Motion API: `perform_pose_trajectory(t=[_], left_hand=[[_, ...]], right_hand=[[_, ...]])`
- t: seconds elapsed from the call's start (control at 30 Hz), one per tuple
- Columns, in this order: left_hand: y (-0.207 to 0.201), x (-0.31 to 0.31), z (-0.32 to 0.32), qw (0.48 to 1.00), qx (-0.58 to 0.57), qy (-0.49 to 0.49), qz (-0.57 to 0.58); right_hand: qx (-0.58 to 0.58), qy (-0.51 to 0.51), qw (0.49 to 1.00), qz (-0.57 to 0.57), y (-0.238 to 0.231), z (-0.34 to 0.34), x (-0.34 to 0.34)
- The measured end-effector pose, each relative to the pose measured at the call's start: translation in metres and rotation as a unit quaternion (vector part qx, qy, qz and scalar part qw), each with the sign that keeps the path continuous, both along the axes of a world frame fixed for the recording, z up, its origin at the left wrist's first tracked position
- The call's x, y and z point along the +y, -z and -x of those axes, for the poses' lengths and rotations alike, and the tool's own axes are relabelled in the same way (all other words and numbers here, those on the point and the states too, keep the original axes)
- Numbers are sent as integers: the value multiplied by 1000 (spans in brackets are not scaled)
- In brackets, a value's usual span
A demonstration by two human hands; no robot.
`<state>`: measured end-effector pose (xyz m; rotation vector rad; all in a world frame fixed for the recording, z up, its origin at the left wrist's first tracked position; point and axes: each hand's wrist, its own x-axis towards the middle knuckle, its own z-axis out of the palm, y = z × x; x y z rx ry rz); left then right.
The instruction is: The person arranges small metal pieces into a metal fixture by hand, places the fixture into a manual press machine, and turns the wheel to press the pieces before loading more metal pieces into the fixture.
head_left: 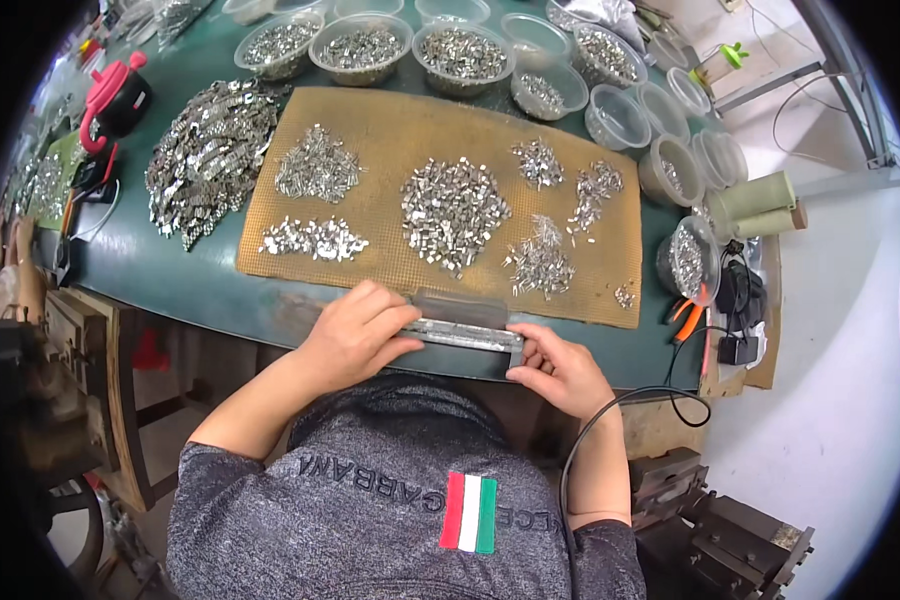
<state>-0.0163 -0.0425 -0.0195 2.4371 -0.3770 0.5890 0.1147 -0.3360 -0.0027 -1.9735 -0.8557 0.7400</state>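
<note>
A narrow metal bar with a long groove (pixel 467 335) lies across the table's near edge, between my two hands. My left hand (pixel 358 335) is closed over its left end, thumb below and bent fingers above. At the other end, my right hand (pixel 562 370) grips the bar near a small grey end block (pixel 516 352). A greyish, see-through flat strip (pixel 460 306) sits just beyond the bar. Further off, a brown textured mat (pixel 390 115) carries several heaps of small shiny metal pieces, the largest heap (pixel 454 213) in the middle.
A mound of linked metal strips (pixel 213 155) lies left of the mat. Plastic bowls of metal pieces (pixel 460 55) line the far side and right. Orange-handled pliers (pixel 687 322) and a black cable (pixel 638 392) are at right. Another person's arm (pixel 28 265) shows far left.
</note>
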Motion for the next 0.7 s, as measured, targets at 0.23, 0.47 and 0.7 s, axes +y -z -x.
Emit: perform_pose_trajectory(t=[0.23,0.47,0.7], left_hand=[[1,4,-11,997,46,22,57],[-3,11,4,992,23,-11,124],[9,-14,-6,985,-42,19,164]], right_hand=[[-343,155,923,-85,-4,-66,38],[-440,100,890,63,0,-135,89],[-449,110,885,59,24,-162,59]])
